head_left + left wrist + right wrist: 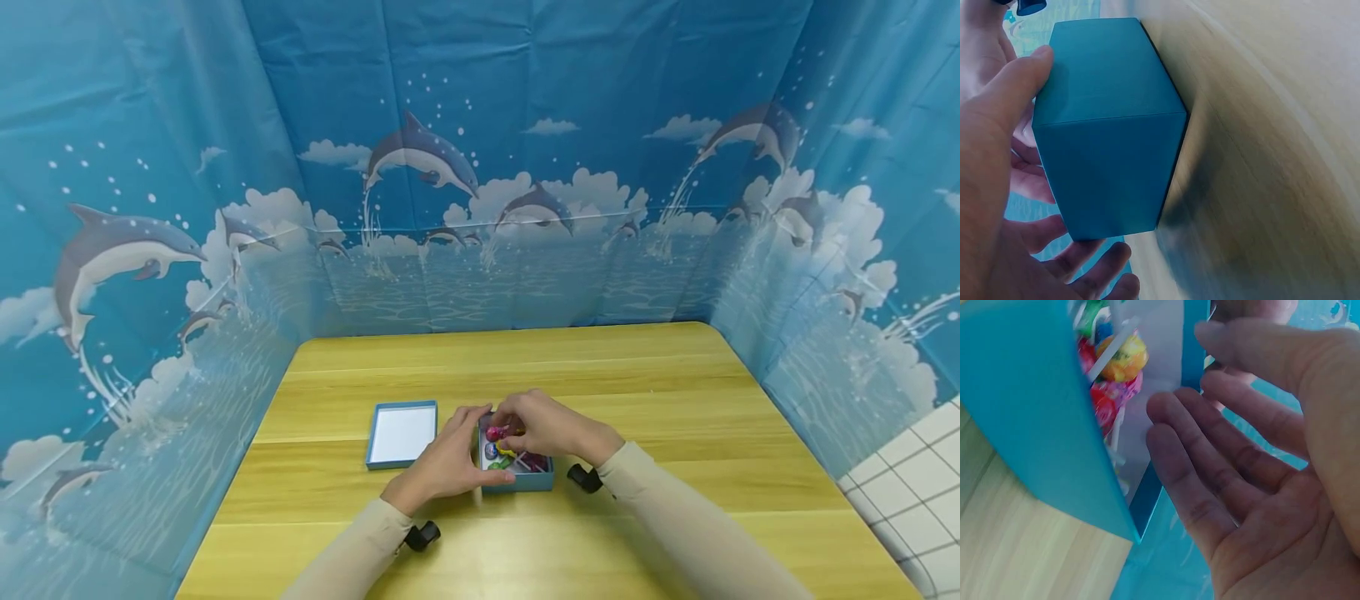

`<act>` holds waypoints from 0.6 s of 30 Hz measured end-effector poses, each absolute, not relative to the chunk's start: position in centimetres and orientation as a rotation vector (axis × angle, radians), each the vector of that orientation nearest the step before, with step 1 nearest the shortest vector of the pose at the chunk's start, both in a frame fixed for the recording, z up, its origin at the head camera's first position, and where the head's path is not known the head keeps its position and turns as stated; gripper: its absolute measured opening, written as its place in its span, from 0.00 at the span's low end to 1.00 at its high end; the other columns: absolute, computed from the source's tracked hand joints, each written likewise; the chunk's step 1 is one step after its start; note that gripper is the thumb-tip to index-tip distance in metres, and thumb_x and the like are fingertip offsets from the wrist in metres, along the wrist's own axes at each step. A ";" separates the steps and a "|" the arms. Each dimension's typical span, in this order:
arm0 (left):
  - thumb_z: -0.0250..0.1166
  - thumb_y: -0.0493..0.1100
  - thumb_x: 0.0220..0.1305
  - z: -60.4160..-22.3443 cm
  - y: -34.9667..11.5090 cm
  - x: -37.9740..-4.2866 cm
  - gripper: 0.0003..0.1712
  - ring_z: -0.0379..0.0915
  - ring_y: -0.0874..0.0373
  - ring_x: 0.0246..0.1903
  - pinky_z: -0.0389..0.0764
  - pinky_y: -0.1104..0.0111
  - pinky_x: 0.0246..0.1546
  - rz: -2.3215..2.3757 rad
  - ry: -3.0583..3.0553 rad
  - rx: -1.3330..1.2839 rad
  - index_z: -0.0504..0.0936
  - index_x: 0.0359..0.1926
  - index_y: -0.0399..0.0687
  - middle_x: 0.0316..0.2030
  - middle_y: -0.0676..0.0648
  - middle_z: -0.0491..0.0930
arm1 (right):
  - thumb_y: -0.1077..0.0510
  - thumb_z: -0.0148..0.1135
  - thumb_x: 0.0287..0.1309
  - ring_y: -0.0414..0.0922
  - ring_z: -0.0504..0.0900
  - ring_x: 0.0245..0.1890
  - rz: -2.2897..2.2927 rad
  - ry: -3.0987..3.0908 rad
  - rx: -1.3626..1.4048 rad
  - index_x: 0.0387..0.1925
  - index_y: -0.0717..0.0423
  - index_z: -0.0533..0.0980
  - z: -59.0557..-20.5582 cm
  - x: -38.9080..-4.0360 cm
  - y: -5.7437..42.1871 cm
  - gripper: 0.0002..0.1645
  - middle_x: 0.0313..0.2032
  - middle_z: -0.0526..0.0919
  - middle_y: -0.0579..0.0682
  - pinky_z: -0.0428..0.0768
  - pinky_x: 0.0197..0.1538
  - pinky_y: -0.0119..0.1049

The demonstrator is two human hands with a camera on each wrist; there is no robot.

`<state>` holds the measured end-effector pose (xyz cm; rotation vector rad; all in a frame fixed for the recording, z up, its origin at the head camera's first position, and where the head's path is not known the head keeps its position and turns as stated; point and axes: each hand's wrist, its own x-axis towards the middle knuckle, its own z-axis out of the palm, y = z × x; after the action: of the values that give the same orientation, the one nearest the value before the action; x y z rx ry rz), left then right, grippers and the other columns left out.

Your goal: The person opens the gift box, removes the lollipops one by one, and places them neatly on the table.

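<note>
A small blue box (528,482) stands on the table with its open side up. Several wrapped lollipops (1121,359) lie inside, in yellow, red, pink and green wrappers with white sticks. My left hand (444,468) holds the box at its left side, its thumb on the near wall and its fingers along the side. Over the box reaches my right hand (551,427), fingertips dipping inside the rim near the lollipops. In the right wrist view its fingers (1172,462) are spread and relaxed, with nothing between them.
A shallow blue lid (402,433) with a white inside lies left of the box. Both stand on a yellow wood-grain table (637,392). Blue curtains with dolphins (423,154) hang behind the table and at both sides. A black wrist camera (423,535) sits below the left wrist.
</note>
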<state>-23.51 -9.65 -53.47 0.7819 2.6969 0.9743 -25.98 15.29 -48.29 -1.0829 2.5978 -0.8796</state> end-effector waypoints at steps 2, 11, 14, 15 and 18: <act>0.81 0.78 0.66 -53.5 -9.7 -23.6 0.71 0.75 0.42 0.79 0.85 0.41 0.74 0.982 2.693 0.780 0.59 0.95 0.51 0.86 0.41 0.67 | 0.65 0.76 0.78 0.43 0.94 0.44 -0.849 2.584 -1.093 0.64 0.65 0.88 -48.3 -26.2 15.3 0.18 0.55 0.93 0.61 0.91 0.47 0.30; 0.83 0.77 0.64 -53.9 -9.6 -23.7 0.70 0.78 0.44 0.75 0.85 0.44 0.74 1.011 2.689 0.773 0.62 0.93 0.49 0.83 0.40 0.70 | 0.64 0.82 0.72 0.36 0.89 0.40 -0.693 2.551 -1.192 0.58 0.58 0.93 -48.9 -26.9 14.6 0.15 0.50 0.96 0.54 0.88 0.46 0.28; 0.82 0.77 0.65 -54.0 -9.5 -23.7 0.70 0.78 0.44 0.75 0.84 0.44 0.76 1.017 2.683 0.758 0.62 0.93 0.49 0.83 0.40 0.70 | 0.63 0.83 0.71 0.34 0.87 0.39 -0.643 2.564 -1.191 0.57 0.56 0.93 -49.0 -27.0 14.4 0.15 0.49 0.97 0.52 0.87 0.46 0.28; 0.82 0.77 0.65 -54.0 -9.5 -23.7 0.70 0.78 0.44 0.75 0.84 0.44 0.76 1.019 2.683 0.754 0.62 0.93 0.49 0.83 0.40 0.70 | 0.63 0.84 0.71 0.33 0.86 0.38 -0.625 2.570 -1.194 0.56 0.56 0.94 -48.9 -27.1 14.3 0.15 0.48 0.97 0.52 0.87 0.45 0.28; 0.83 0.77 0.64 -53.9 -9.5 -23.6 0.70 0.79 0.45 0.74 0.84 0.45 0.75 1.030 2.682 0.743 0.62 0.92 0.49 0.83 0.40 0.70 | 0.62 0.84 0.70 0.33 0.85 0.38 -0.570 2.583 -1.210 0.55 0.54 0.94 -48.9 -27.2 14.0 0.14 0.46 0.96 0.50 0.86 0.45 0.28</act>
<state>-23.64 -9.49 -53.95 0.7428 2.6824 1.0299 -27.18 14.03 -48.93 -1.2096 2.5832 -0.5696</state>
